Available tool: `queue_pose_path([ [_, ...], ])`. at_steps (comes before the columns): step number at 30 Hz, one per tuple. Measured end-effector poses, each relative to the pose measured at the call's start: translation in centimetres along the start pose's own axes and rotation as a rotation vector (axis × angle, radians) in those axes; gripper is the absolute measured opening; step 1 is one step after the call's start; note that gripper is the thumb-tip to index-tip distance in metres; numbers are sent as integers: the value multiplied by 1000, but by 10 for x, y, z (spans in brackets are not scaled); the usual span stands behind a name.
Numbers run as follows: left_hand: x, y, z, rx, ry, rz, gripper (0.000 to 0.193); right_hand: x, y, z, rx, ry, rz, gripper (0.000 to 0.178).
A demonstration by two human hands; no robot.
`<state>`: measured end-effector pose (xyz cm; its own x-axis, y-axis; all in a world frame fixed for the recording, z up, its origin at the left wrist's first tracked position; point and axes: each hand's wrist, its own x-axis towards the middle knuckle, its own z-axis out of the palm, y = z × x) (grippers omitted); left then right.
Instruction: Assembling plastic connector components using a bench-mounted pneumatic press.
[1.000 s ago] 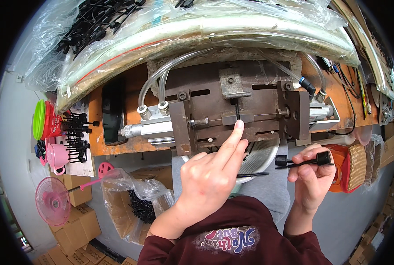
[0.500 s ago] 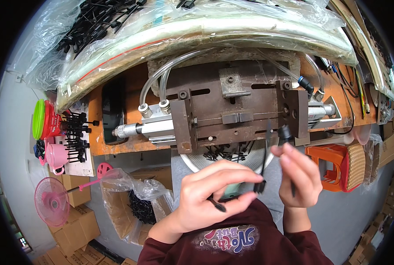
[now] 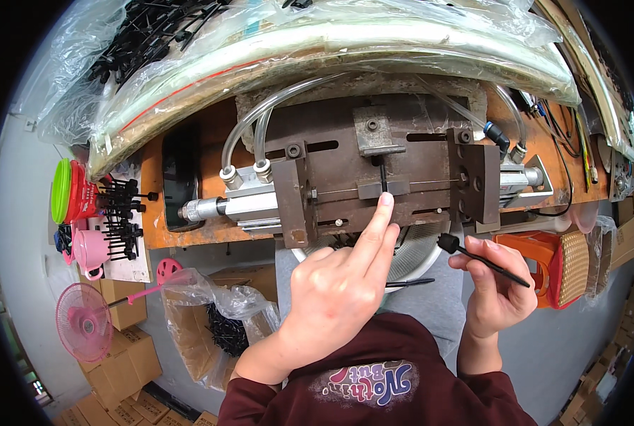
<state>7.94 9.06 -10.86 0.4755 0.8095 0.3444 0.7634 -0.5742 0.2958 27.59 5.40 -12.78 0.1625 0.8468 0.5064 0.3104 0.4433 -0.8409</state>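
My left hand (image 3: 342,280) reaches over the front of a dark metal fixture (image 3: 416,163). Its index fingertip touches the near end of a thin black rod (image 3: 384,176) lying in the fixture's small middle block. Another slim black rod (image 3: 411,282) sticks out from beneath that hand, apparently held in the curled fingers; its other end is hidden. To the right, my right hand (image 3: 501,291) pinches a black plastic rod (image 3: 498,268) with a thick knobbed head pointing up and left.
Pneumatic cylinders (image 3: 249,209) with clear hoses flank the fixture on an orange bench. Below its front edge sits a white basket (image 3: 430,255) of black parts. An orange stool (image 3: 544,266) stands right, a pink fan (image 3: 84,323) left. Plastic-wrapped material spans the back.
My left hand has moved forward to the fixture, where a black rod now lies in the middle block. My right hand has shifted slightly right and down, its rod now tilted into clear view.
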Motion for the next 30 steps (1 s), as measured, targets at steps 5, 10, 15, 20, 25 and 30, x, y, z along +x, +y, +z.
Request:
queue_pose_path([
  [5,1,2,0,-12,-9,-25,28,0,-2,0,131,14,168,23],
  [10,0,2,0,-22,-16,-41,27,4,-9,3,356,61,418,11],
  [15,1,3,2,-33,-3,-53,25,6,-6,-1,471,-13,593,10],
  [20,3,4,-1,-30,-46,-70,26,9,-5,0,575,-63,684,17],
  [25,-4,3,-4,-503,56,-26,35,10,-6,4,668,-73,763,15],
  [30,-16,10,-6,-577,14,75,32,7,-4,12,707,-168,727,9],
])
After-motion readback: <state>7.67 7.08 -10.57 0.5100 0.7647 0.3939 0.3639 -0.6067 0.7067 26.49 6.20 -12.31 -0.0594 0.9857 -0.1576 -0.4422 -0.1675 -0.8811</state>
